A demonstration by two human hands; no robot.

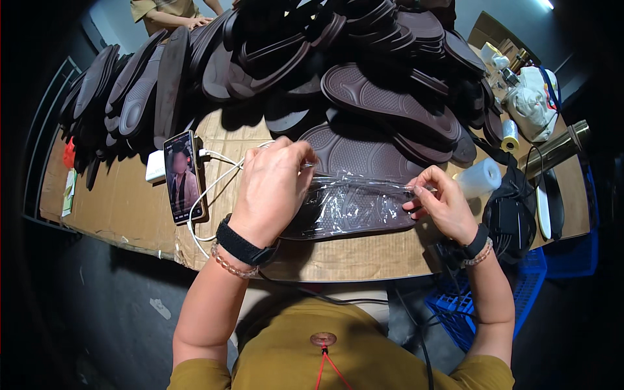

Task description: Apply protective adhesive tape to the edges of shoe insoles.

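Note:
A dark brown shoe sole lies flat near the table's front edge, with glossy clear plastic film over its upper side. My left hand is at the film's left end, fingers curled and pinched on it; its fingertips are partly hidden. At the other end, my right hand pinches the film's edge between thumb and fingers. The film is drawn out between both hands. Just behind it rests another brown sole with a textured footbed pattern.
Piled brown soles line the table's far side. A phone leans against a white block at left, its white cable beside my left wrist. A film roll, black bag and blue crate are at right. Another person's hand shows behind.

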